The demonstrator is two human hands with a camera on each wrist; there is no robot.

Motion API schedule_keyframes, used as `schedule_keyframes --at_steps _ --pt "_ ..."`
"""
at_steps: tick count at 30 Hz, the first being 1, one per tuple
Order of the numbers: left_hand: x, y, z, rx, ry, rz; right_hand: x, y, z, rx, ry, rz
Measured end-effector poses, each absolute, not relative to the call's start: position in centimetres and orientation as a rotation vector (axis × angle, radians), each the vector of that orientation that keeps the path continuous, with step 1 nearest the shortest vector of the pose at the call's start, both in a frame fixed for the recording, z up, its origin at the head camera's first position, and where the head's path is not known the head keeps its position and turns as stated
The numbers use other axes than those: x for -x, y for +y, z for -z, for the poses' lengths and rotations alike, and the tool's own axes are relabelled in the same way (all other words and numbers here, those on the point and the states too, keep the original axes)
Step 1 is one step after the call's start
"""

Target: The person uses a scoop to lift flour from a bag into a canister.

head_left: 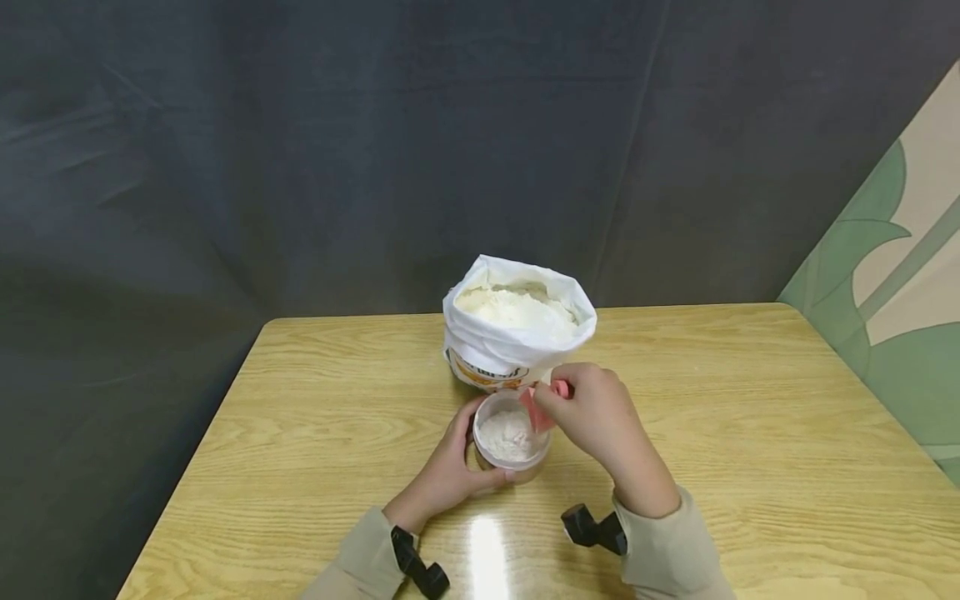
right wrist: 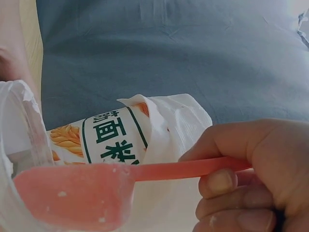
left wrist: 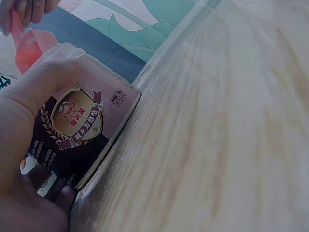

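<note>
My left hand (head_left: 450, 468) grips a clear plastic tub (left wrist: 99, 140) from its left side, thumb and fingers round the wall. The tub stands upright on the table with white flour (head_left: 510, 437) inside and a printed label in the left wrist view. In my right hand (head_left: 606, 410), the handle of a pink scoop (right wrist: 79, 193) is pinched between thumb and fingers. The scoop's bowl is tipped at the tub's right rim, reaching into its mouth; white specks cling to its outside. Behind the tub, an open white flour bag (head_left: 487, 340) stands upright, full of flour.
The wooden table (head_left: 330, 433) extends to both sides of the hands. A dark cloth (head_left: 420, 158) hangs behind its far edge. At the right is a green and beige patterned surface (head_left: 918, 275). A black wrist mount (head_left: 596, 531) sits by each sleeve.
</note>
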State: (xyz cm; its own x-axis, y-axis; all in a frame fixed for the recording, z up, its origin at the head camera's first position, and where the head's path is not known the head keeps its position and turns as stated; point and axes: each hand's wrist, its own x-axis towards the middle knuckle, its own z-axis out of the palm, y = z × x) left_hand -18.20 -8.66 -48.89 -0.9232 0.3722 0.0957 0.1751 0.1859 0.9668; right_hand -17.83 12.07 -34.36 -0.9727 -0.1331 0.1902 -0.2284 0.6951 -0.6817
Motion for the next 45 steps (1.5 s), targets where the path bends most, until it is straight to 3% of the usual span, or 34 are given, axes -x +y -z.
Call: schedule_keyframes --at_steps 45 --pt "18.2 -8.7 49.0 -0.553 2.276 -1.860 16.9 15.2 32.2 -0.262 -2.566 -1.642"
